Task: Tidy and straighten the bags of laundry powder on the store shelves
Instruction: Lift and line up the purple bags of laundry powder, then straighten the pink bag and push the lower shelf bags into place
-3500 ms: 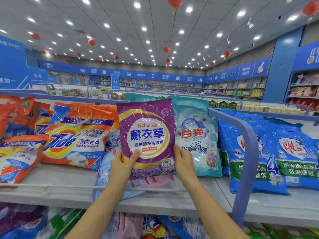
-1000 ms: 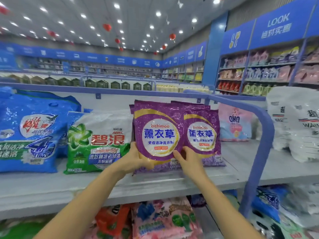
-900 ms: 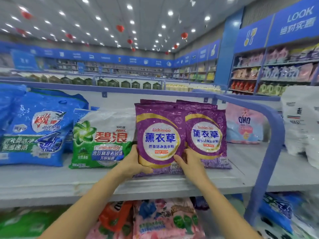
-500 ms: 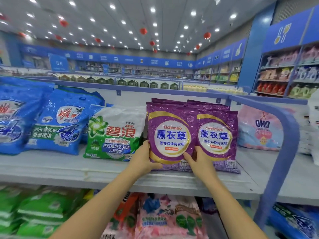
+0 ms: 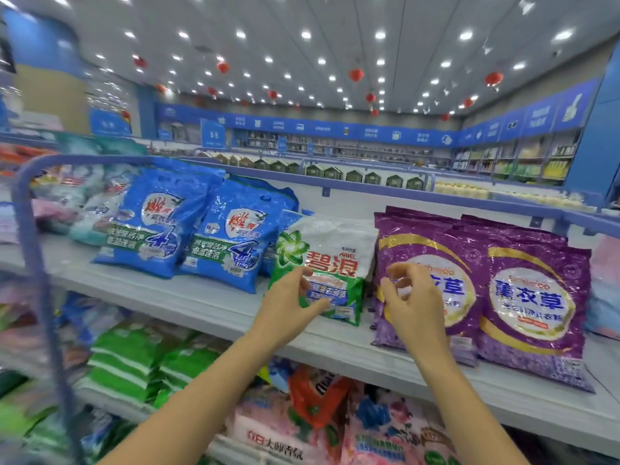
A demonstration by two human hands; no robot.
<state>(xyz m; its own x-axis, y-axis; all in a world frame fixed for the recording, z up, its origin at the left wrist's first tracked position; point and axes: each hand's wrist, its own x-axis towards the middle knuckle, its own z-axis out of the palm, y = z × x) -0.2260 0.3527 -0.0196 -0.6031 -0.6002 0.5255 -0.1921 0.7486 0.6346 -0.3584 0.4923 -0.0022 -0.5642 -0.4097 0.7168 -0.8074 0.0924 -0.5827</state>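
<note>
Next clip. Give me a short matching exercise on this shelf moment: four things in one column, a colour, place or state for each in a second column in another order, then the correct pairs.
Things
1. Ariel bag
2. lavender bags
3. left hand
4. right hand

Descriptions
A. purple, at the right of the upper shelf
B. open, in front of the left lavender bag
C. white and green, between the blue bags and the purple ones
D. open, at the lower edge of the white and green bag

Pairs: 1-C, 2-A, 3-D, 4-B
</note>
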